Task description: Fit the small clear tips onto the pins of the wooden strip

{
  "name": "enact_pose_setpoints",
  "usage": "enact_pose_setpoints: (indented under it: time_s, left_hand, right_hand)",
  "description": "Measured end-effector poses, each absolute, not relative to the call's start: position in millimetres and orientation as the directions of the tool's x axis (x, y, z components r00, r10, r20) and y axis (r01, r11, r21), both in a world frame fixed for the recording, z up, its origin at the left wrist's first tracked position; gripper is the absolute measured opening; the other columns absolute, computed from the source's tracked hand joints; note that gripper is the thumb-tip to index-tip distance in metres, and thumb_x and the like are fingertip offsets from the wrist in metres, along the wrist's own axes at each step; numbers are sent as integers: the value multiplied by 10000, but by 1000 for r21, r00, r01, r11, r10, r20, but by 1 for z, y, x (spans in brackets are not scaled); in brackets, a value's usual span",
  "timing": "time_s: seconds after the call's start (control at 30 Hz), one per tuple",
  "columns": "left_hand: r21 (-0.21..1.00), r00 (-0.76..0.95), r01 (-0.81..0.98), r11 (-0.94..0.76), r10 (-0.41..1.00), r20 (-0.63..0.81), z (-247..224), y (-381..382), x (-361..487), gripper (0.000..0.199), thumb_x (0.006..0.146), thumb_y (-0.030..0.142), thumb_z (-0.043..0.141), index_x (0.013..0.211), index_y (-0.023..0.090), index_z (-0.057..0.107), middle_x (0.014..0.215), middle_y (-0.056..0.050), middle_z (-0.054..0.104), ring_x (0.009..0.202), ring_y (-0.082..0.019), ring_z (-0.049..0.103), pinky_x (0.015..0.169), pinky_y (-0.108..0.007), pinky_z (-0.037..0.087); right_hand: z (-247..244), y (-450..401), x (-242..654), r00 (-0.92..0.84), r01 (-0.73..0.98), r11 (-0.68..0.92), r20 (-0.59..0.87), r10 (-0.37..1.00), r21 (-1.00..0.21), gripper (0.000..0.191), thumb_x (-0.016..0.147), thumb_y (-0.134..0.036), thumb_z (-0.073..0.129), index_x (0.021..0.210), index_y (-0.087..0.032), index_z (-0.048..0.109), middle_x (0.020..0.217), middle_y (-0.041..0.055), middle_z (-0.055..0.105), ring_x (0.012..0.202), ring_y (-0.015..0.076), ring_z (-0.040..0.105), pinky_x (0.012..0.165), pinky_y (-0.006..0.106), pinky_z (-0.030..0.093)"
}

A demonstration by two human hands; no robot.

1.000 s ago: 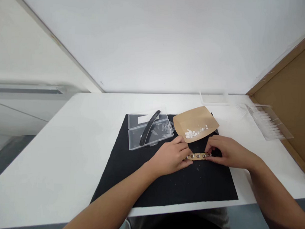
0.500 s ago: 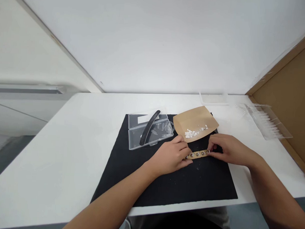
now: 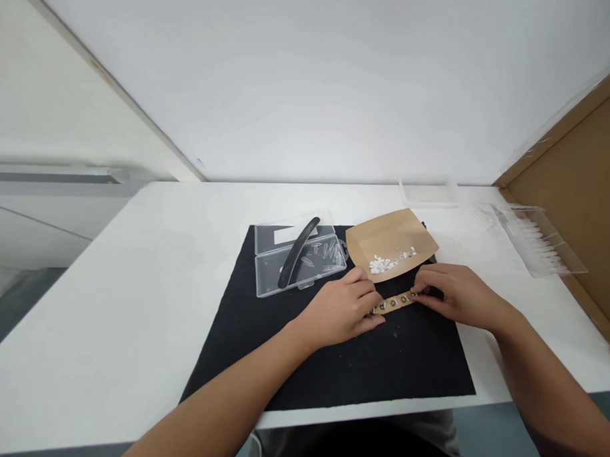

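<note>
A narrow tan strip point(image 3: 398, 303) with a row of small round metal pieces lies on the black mat point(image 3: 325, 369). My left hand point(image 3: 343, 306) grips its left end between thumb and fingers. At the other end, my right hand point(image 3: 445, 291) pinches the strip near the last metal piece. My fingers hide both ends. Just behind the strip sits a tan paper tray point(image 3: 387, 233) holding small white pieces point(image 3: 381, 264). To the left, an open clear plastic case point(image 3: 270, 275) contains clear nail tips point(image 3: 329, 251), with a curved black nail file point(image 3: 297, 255) laid across it.
At the right of the white table point(image 3: 107, 301), clear bags with nail tips point(image 3: 539, 247) lie beside a cardboard panel point(image 3: 581, 178). A clear plastic tray point(image 3: 429, 195) rests at the back against the white wall point(image 3: 314, 89).
My right hand has shifted slightly left along the strip, its fingertips nearer the last visible metal piece. The left hand keeps its grip, and the view has moved a little.
</note>
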State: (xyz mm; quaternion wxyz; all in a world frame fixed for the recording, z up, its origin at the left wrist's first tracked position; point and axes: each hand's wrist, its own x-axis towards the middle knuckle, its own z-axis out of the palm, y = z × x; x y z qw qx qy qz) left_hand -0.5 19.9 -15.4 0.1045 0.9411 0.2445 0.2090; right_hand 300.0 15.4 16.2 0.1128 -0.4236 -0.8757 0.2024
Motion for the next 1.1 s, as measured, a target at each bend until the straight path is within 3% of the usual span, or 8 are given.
enact_pose_setpoints:
  time_s: [0.2, 0.63, 0.93, 1.1]
  left_hand:
    - [292, 790, 422, -858, 506, 345, -16, 20, -1, 228, 1008, 398, 695, 1005, 170, 706, 938, -75, 725, 1053, -276, 628, 860, -369, 581]
    - [287, 777, 418, -862, 503, 379, -15, 20, 0, 244, 993, 414, 717, 1019, 171, 713, 927, -79, 734, 1050, -285, 638, 814, -366, 584]
    - [277, 784, 406, -871, 488, 384, -15, 21, 0, 254, 992, 423, 719, 1027, 172, 713, 915, -76, 719, 1018, -272, 637, 813, -356, 574]
    - [286, 735, 393, -874, 485, 473, -10, 18, 2, 239, 1012, 408, 691, 1037, 171, 706, 951, -83, 716, 959, -238, 655, 807, -337, 578]
  right_hand:
    - [13, 16, 301, -639, 676, 611, 87, 765, -412, 105, 1032, -281, 637, 935, -244, 645, 887, 3, 715, 765, 161, 623, 672, 272, 404]
    - [18, 18, 300, -664, 677, 628, 50, 746, -385, 186, 1055, -270, 576, 886, -243, 651, 894, 13, 719, 777, 164, 633, 670, 275, 411]
    - [22, 15, 300, -573, 649, 560, 154, 805, -516, 66, 1016, -325, 666, 991, -269, 691, 958, 14, 769, 832, 175, 695, 719, 299, 514]
    - [19, 9, 292, -466, 616, 518, 257, 847, -593, 113, 994, -382, 721, 1008, -271, 706, 947, 14, 789, 742, 156, 679, 632, 285, 505]
